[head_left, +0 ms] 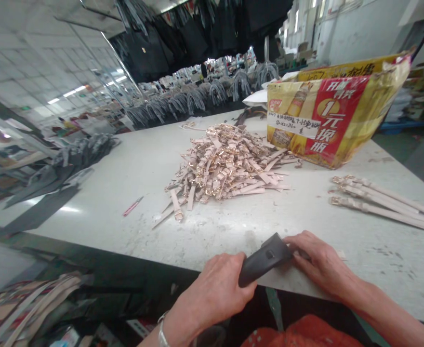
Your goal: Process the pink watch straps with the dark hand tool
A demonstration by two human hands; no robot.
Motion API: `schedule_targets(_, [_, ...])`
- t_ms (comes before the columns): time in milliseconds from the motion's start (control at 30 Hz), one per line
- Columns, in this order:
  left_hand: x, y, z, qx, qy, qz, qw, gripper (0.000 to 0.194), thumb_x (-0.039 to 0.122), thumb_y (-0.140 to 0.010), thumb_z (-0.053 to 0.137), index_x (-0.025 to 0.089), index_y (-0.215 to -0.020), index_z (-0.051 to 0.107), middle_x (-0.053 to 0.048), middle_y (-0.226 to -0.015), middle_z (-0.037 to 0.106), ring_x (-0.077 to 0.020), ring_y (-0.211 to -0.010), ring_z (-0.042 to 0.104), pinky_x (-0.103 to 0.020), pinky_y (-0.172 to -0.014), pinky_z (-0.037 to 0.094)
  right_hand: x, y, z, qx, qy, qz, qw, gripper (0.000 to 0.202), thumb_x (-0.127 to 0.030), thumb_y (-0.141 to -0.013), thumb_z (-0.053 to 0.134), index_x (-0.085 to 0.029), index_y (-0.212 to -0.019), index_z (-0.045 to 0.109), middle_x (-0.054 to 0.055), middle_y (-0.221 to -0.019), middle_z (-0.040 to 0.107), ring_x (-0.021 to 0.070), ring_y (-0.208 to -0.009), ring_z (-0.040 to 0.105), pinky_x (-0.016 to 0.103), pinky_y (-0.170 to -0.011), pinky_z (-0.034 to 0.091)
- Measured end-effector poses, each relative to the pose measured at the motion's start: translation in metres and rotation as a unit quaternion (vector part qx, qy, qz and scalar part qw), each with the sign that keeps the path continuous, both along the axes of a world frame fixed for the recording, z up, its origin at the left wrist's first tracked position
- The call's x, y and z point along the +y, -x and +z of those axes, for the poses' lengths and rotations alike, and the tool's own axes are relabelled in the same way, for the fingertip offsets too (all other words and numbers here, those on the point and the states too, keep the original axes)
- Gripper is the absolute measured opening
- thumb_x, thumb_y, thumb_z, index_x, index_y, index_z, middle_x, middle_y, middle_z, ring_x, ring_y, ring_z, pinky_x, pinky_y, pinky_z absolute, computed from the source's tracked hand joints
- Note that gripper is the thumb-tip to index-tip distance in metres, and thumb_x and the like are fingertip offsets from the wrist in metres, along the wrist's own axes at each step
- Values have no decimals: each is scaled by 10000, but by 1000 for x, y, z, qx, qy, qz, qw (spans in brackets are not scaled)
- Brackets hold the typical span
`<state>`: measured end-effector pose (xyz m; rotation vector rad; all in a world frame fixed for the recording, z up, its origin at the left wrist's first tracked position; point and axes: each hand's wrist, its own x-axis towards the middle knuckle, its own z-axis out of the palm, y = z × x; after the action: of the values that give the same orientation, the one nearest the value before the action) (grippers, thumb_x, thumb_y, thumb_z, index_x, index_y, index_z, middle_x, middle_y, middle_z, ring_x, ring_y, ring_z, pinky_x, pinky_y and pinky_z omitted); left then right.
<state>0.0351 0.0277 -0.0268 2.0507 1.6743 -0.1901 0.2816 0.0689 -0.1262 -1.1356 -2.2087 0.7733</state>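
My left hand [221, 284] is closed round the near end of a black, flat, elongated object [264, 260] with a small square mark or opening near its far end. I cannot tell its exact kind. At its far end, the fingers of my right hand [318, 260] are curled around a dark part; what exactly they grip is partly hidden. Both hands are at the table's front edge. Beyond them lies a heap of pale pink straps with gold buckles [226, 166]. Several similar buckled straps [381, 202] lie side by side to the right.
A yellow and red cardboard box [298, 120] stands at the back right of the white table [125, 168]. A slim red-handled tool [132, 206] lies to the left. Dark grey pieces [63, 164] cover the left end. Black material hangs from a rack [197, 38] behind.
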Motion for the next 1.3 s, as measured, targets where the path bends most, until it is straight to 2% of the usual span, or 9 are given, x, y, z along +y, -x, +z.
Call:
schedule_targets(167, [-2,17,-2,6,5,38,999,230,401,-827,491,220,-917,599,-57,-888,646,-229,-869,613,-324,-757,444,-1,2,0,10,-22,-2,1000,185,-259,-954,472,-212,-1057,617,72,-871,625,225,-860,552,363,-732,476])
schedule_targets(267, [-10,24,-2,25,21,32,999,267,433,-813,513,216,-937,609,-69,-909,642,-243,-902,601,-338,-782,447,-1,4,3,2,-36,10,999,199,-239,-963,444,-212,-1039,626,71,-853,617,223,-833,546,368,-721,461])
schedule_targets(400, [-11,16,1,33,14,12,999,271,428,-821,498,220,-952,614,-67,-906,652,-248,-891,609,-340,-782,443,-1,3,4,-7,-21,21,1000,189,-211,-957,444,-211,-1023,621,69,-870,611,226,-850,542,370,-733,455])
schedule_targets(600, [7,-3,3,-4,13,12,1000,218,381,-811,492,220,-879,622,-40,-846,672,-213,-799,632,-283,-670,424,0,-1,-4,17,5,-11,1000,204,-198,-916,480,-211,-1102,565,76,-950,611,226,-895,565,371,-773,482])
schedule_targets(800, [11,16,-2,-24,6,54,998,235,395,-804,500,201,-867,615,-31,-835,676,-199,-770,626,-258,-625,421,1,-3,-13,42,-6,-11,999,276,-216,-898,526,-220,-1174,542,73,-975,622,221,-918,582,368,-801,496])
schedule_targets(900, [3,25,1,-20,22,54,998,224,402,-798,511,211,-862,611,-21,-832,669,-196,-772,622,-258,-630,424,2,-3,-13,40,-6,9,999,210,-215,-903,536,-213,-1108,581,85,-1009,617,225,-960,571,366,-825,489])
schedule_targets(1033, [-2,19,3,-9,19,36,999,237,417,-781,534,219,-877,621,-39,-889,666,-216,-843,622,-283,-702,442,3,-3,-5,27,15,13,999,148,-209,-909,534,-201,-1041,600,82,-1004,602,221,-961,563,354,-822,481])
schedule_targets(1167, [9,5,-4,-32,17,25,999,251,409,-794,499,212,-892,620,-40,-855,671,-204,-779,622,-262,-630,426,4,0,4,19,42,27,999,117,-213,-925,505,-204,-927,622,81,-1048,577,211,-978,558,339,-833,472])
schedule_targets(1300, [20,5,-11,-53,9,19,998,242,400,-791,499,204,-873,613,-26,-820,673,-188,-728,610,-245,-571,392,3,3,6,27,47,7,999,88,-192,-908,524,-207,-880,606,70,-1027,587,211,-988,552,339,-856,460])
